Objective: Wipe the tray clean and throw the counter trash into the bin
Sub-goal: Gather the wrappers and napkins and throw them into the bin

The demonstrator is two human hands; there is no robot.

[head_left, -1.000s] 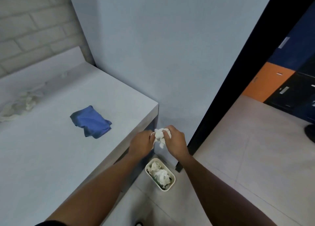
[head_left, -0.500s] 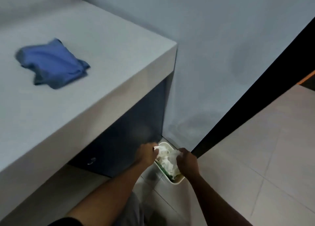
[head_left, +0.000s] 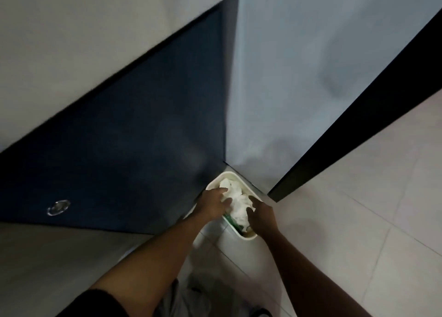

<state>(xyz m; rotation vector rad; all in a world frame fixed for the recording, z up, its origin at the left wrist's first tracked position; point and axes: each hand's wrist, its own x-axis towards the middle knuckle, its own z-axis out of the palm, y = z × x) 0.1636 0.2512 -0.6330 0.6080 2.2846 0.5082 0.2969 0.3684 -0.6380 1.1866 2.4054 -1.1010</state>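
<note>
Head view, looking steeply down: bin (head_left: 248, 237) was the landmark, a white rectangular bin on the tiled floor (head_left: 373, 216), tucked into the corner where the dark blue cabinet front (head_left: 124, 159) met the pale wall (head_left: 311, 77). Crumpled white paper (head_left: 235, 203) sat piled in the bin's mouth, above the rim line, with something green just under it at the near edge. Left hand (head_left: 211, 203) was over the bin's left rim, fingers out fairly straight and lying on the paper, not wrapped round it. Right hand (head_left: 262, 217) was over the bin's near-right rim, fingers bent down against the paper's right side; couldn't tell whether it pinched the paper or just pushed on it. Counter top (head_left: 79, 41) was up-left of the bin, blurred. Round metal knob (head_left: 58, 206) was on the cabinet front, well left of the bin. Black door frame (head_left: 358, 116) ran up-right from just beside the bin.
</note>
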